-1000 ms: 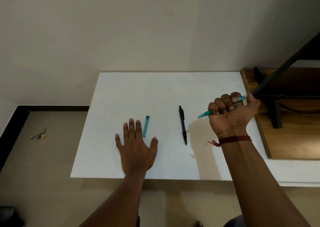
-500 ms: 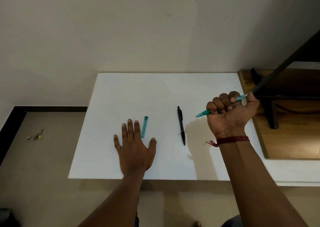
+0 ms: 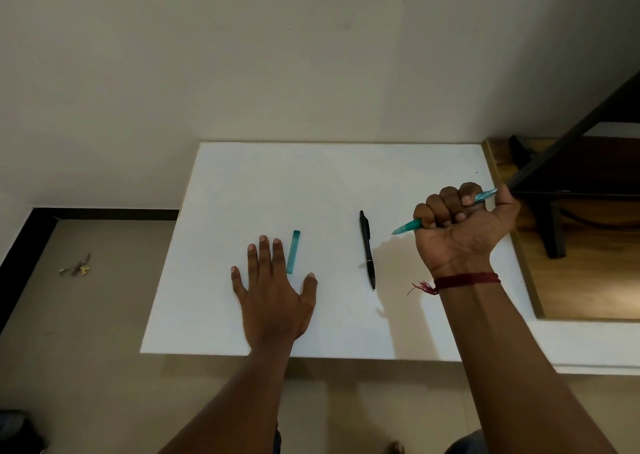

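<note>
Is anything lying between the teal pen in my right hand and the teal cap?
Yes. A black pen lies on the table between the teal cap and the right hand gripping the teal pen, touching neither. The left hand rests flat beside the cap.

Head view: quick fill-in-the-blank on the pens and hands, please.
1. The right hand grips the translucent teal plastic pen, tip pointing to the person's ____.
2. The small teal rectangular piece lies by the left hand, next to its ____ finger.
3. The slim black pen lies on the white table, so ____ pens are in view.
Missing: left; index; two.
</note>
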